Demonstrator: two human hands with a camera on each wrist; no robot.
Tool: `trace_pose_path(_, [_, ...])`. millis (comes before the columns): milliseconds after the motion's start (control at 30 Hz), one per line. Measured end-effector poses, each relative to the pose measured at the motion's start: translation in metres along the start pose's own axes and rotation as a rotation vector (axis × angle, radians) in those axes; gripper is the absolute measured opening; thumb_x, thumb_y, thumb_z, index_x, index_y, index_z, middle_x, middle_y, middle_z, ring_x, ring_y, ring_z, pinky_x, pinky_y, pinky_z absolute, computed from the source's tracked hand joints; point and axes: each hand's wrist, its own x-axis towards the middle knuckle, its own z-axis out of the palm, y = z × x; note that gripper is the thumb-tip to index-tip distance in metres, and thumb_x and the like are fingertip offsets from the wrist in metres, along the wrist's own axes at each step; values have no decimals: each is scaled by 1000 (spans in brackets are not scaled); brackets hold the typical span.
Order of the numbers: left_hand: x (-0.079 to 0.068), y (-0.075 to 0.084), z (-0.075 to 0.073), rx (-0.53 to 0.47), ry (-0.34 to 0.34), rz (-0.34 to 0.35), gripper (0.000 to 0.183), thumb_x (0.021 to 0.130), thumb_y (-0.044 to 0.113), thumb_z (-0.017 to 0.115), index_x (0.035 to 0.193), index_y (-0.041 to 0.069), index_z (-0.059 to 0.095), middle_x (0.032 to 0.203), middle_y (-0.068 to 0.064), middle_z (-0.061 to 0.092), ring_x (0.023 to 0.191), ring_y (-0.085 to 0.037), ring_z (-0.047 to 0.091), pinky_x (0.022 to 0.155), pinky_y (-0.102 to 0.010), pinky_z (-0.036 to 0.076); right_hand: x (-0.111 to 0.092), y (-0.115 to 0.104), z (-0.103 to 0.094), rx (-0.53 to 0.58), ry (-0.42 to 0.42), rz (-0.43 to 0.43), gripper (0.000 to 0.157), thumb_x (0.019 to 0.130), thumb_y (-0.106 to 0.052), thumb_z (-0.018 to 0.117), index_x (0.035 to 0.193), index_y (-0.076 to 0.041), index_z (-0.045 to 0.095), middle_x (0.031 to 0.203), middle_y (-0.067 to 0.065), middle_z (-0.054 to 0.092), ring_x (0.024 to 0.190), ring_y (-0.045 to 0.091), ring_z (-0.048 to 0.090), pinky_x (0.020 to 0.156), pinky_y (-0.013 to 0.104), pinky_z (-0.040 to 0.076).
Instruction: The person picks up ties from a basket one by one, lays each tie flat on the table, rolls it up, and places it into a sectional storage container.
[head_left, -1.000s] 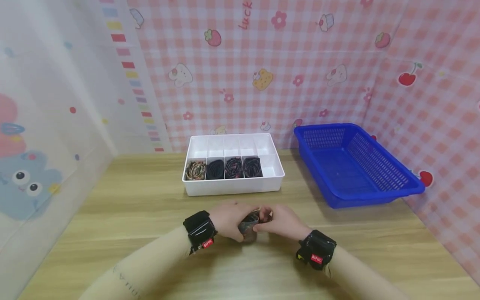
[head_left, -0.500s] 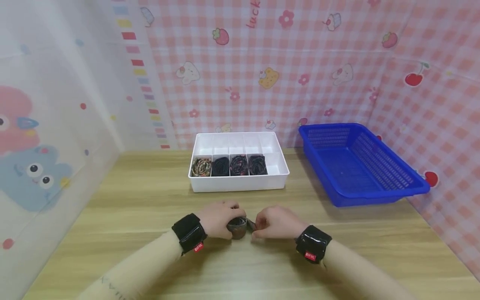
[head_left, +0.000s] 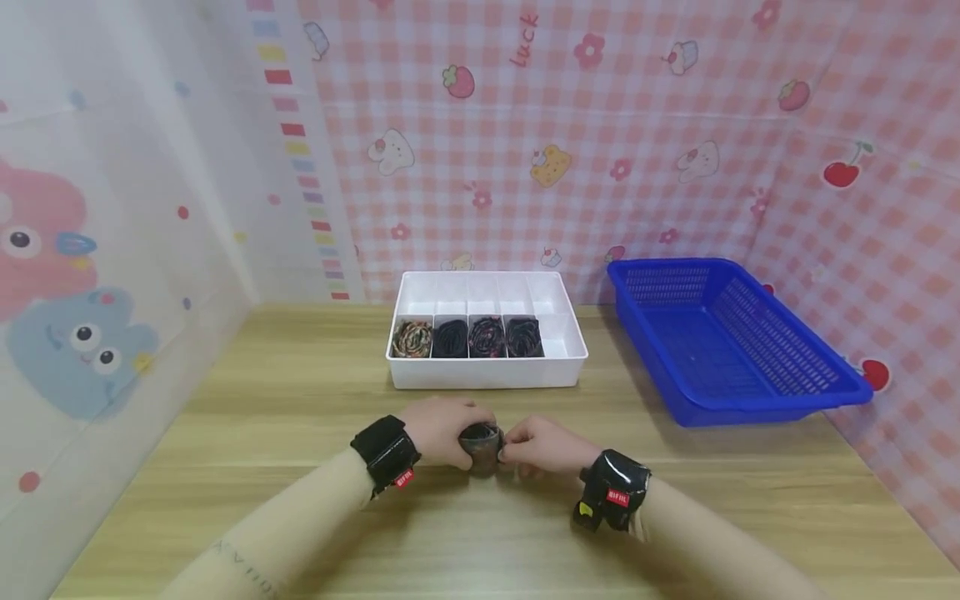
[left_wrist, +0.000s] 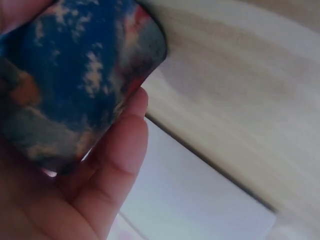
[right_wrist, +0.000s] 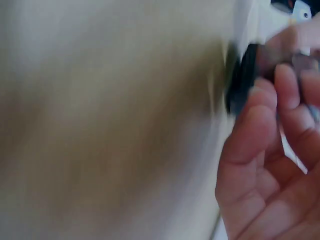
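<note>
A rolled cloth (head_left: 483, 454), dark with a brownish outer side in the head view, stands on the wooden table. My left hand (head_left: 441, 432) grips it from the left, fingers behind and thumb in front. In the left wrist view the rolled cloth (left_wrist: 75, 75) shows a blue, grey and orange pattern. My right hand (head_left: 551, 444) pinches the roll's right edge with thumb and fingertips. The right wrist view is blurred; there the right hand (right_wrist: 265, 150) has curled fingers beside the dark roll (right_wrist: 245, 80). A white divided box (head_left: 486, 372) lies behind both hands.
Several rolled cloths (head_left: 451, 339) fill the box's front compartments from the left; the front right compartment (head_left: 558, 337) and the back row hold nothing. A blue plastic basket (head_left: 697, 342) stands at the back right. Printed curtains (head_left: 495, 150) border the table (head_left: 300, 367).
Half a second ago a loose cloth end stretched from the roll to my right hand. Now the right fingers are against the roll and that end no longer shows. The head view shifted slightly.
</note>
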Motion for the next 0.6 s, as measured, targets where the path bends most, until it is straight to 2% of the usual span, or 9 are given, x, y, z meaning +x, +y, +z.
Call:
trace_pose_path(133, [3, 5, 2, 45, 42, -35, 52, 63, 27, 82, 112, 25, 62, 96, 3, 58, 79, -16, 59, 67, -32, 48, 2, -1, 6, 171, 13, 61, 25, 91, -13, 55, 85, 5, 70, 74, 7, 68, 52, 9, 53, 46, 23, 46])
trace_pose_path(233, [2, 12, 5, 61, 82, -49, 54, 64, 26, 84, 113, 20, 62, 94, -1, 58, 77, -18, 59, 66, -33, 49, 4, 1, 9, 285, 17, 101, 29, 93, -14, 48, 88, 8, 66, 74, 5, 65, 53, 9, 52, 46, 22, 45])
trace_pose_path(300, [0, 17, 9, 68, 113, -59, 57, 65, 31, 85, 115, 18, 60, 94, -4, 58, 77, -19, 59, 66, -33, 49, 4, 2, 11, 341, 20, 128, 31, 93, -15, 45, 88, 8, 65, 73, 3, 63, 54, 10, 52, 46, 22, 44])
trace_pose_path(467, [-5, 30, 21, 36, 213, -82, 65, 71, 48, 81, 120, 12, 58, 96, -10, 59, 80, -20, 59, 66, -34, 49, 3, 5, 12, 386, 30, 162, 27, 93, -16, 47, 79, 1, 62, 64, 2, 56, 52, 11, 50, 45, 23, 46])
trace_pose_path(600, [-6, 32, 30, 32, 280, -116, 56, 75, 44, 78, 117, 13, 60, 93, -8, 57, 78, -19, 56, 62, -32, 47, 3, 8, 12, 401, 68, 189, 22, 91, -16, 53, 72, -5, 57, 59, 0, 51, 46, 10, 46, 44, 24, 46])
